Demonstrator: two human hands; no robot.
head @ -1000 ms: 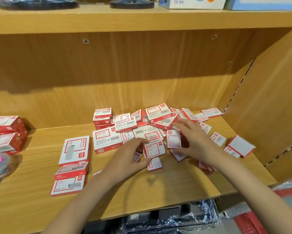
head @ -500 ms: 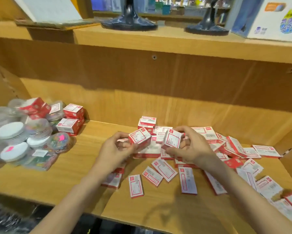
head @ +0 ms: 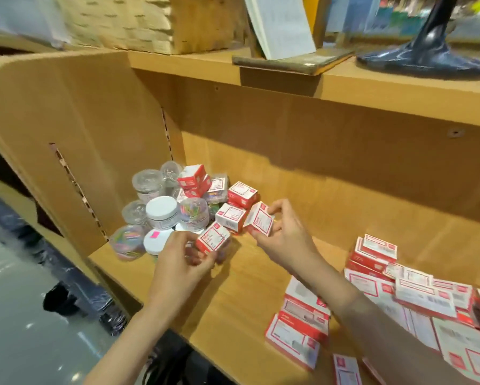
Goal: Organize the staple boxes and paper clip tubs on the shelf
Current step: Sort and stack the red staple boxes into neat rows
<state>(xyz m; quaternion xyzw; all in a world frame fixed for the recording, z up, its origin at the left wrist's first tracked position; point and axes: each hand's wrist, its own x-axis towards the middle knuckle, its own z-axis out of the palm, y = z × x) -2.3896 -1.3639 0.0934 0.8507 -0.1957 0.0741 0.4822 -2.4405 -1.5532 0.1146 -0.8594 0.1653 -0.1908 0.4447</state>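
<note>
I stood at a wooden shelf (head: 233,309), clip tubs (head: 161,212) heaped in its left corner. My left hand (head: 177,262) gripped one staple box (head: 213,240); at its two o'clock, my right hand (head: 284,234) pinched another box (head: 258,219). Half a second before, both hands were over the loose boxes (head: 416,298), which now lay at four o'clock.
</note>
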